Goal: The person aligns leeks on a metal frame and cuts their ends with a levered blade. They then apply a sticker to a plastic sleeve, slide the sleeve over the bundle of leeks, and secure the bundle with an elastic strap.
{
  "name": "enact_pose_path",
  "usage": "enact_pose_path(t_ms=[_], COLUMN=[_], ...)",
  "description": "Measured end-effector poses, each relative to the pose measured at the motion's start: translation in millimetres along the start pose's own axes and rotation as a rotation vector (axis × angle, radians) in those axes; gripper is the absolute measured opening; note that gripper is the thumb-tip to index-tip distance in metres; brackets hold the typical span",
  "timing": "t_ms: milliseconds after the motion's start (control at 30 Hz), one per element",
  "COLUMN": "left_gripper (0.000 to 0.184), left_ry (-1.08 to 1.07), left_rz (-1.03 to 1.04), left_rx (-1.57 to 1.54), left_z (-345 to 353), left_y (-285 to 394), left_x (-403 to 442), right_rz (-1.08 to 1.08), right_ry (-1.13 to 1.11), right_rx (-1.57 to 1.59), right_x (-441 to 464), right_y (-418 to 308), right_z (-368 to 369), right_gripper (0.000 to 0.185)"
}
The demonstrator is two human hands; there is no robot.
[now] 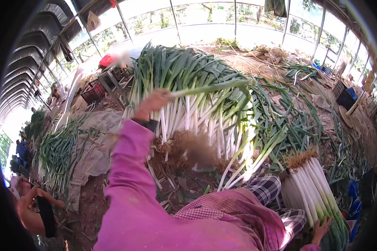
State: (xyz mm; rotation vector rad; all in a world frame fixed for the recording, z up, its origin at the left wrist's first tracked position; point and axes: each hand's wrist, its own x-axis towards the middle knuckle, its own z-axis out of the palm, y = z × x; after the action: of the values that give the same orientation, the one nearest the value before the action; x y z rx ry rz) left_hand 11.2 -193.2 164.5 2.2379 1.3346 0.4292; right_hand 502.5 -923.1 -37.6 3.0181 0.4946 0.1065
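Left of upper centre, the left grip (156, 101) is closed around a leek (213, 88). At lower right, the right grip (321, 229) lies spread on bundled leeks (315, 190).

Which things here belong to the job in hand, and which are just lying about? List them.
Apparently in the job:
- green stalk, in the left hand's grip
- leek bundle, under the right hand
- big leek pile

Seemingly just lying about:
- dark red crate
- brown sheet
- blue item at far right
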Motion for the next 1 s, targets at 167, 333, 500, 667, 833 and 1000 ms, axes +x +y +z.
enact_pose_path(t_ms=[167, 333, 500, 667, 833, 1000], left_gripper=[0.027, 0.037, 0.043, 0.034, 0.029, 0.028], left_ry=[0.083, 0.413, 0.510, 0.225, -0.110, -0.348], left_rz=[0.243, -0.092, -0.653, -0.500, -0.293, -0.359], left_rx=[-0.014, 0.188, -0.068, -0.397, -0.913, -1.160], left_z=[233, 253, 194, 181, 181, 232], left_y=[-51, -100, -224, -245, -152, -166], left_x=[6, 25, 65, 90, 18, 16], right_rz=[-0.315, -0.292, -0.014, 0.127, 0.015, -0.078], right_ry=[-0.163, -0.150, -0.123, -0.209, -0.444, -0.378], right_rx=[-0.526, -0.370, -0.018, -0.230, -0.866, -0.833], right_x=[11, 3, -23, -15, 4, 19], right_y=[41, 39, -58, -53, 4, 68], right_z=[21, 7, -62, -45, 17, 78], right_gripper=[0.055, 0.067, 0.071, 0.065, 0.057, 0.055])
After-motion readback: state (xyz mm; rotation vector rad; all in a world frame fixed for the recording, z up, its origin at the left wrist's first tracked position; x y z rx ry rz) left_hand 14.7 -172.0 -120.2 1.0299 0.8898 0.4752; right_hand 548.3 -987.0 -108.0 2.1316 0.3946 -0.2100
